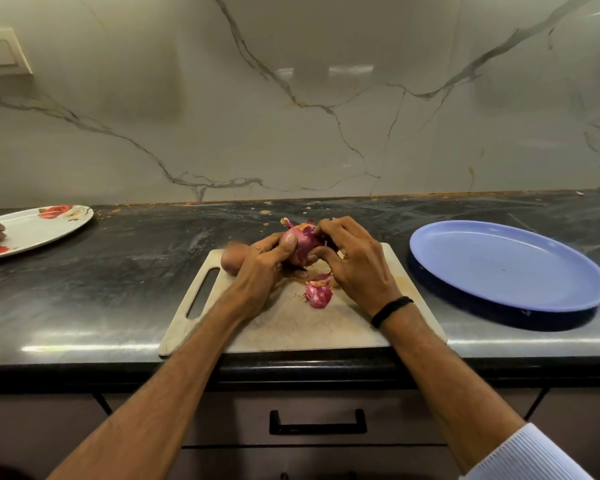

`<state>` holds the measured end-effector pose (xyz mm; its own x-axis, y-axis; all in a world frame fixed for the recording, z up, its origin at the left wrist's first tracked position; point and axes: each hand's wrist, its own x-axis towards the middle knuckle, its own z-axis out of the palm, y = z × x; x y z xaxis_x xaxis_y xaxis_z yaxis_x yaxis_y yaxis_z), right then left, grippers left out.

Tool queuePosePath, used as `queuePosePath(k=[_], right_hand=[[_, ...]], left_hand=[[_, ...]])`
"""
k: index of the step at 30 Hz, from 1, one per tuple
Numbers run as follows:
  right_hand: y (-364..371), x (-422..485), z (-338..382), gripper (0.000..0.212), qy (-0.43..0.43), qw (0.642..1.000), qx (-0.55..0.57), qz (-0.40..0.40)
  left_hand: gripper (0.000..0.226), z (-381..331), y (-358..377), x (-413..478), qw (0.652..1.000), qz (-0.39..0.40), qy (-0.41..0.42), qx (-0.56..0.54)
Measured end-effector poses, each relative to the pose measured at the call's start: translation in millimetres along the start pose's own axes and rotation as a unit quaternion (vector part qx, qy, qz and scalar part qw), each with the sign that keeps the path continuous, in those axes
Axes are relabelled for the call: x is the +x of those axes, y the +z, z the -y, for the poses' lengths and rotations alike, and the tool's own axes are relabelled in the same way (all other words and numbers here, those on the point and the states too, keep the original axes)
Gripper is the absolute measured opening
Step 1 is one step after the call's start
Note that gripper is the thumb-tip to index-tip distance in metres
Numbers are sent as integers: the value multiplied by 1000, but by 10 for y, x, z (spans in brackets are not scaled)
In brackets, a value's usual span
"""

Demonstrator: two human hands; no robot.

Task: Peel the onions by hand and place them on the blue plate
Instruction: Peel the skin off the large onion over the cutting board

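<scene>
At frame centre an onion (303, 244) is clamped in the grip of the left hand (264, 261) — its skin pinched by the right hand (354, 261); the blue plate (506, 268) is set at right.

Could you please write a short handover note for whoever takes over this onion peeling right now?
Left hand grips the red onion above the cutting board; right hand pinches its skin near the top.
Done: the onion is partly peeled, and peel scraps lie on the board.
A second onion, apparently unpeeled, sits on the board behind the left hand.
Blue plate, to the right, holds nothing yet.
Left: finish this onion, peel the second, plate both.
</scene>
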<state>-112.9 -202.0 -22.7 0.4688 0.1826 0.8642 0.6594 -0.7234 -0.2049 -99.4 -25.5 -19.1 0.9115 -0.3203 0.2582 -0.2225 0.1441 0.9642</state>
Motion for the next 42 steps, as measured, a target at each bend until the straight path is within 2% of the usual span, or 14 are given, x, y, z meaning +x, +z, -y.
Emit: queuePosePath(k=[7,10,15,17,21,26,32,42], right_hand=[[11,-26,-5,11,5,1000,8,18],[14,-8,11,9,24,1000,14,2],[13,12,23,32,35,999,34,-10],[13,14,16,35,25,999,28,-3],[13,5,4,27,15,1000,20,4],[27,-1,2,8,10,1000,13,2],[-11,1,20,27,54,997,55,-2],[-12,-15,9,29,42,998,48,26]], left_hand=[[34,10,-10,20,1000,-13,1,1],[39,28,-17,31,1000,-18,6,-4],[43,10,-4,31,999,-28,4,-38],[44,11,-5,28,999,-24,6,-30],[42,5,-4,19,1000,-16,3,-17],[40,-13,12,5,1000,-14,0,-20],[36,-25,25,-3,1000,-12,-2,-25],[37,-10,8,-2,1000,-1,-12,-4]])
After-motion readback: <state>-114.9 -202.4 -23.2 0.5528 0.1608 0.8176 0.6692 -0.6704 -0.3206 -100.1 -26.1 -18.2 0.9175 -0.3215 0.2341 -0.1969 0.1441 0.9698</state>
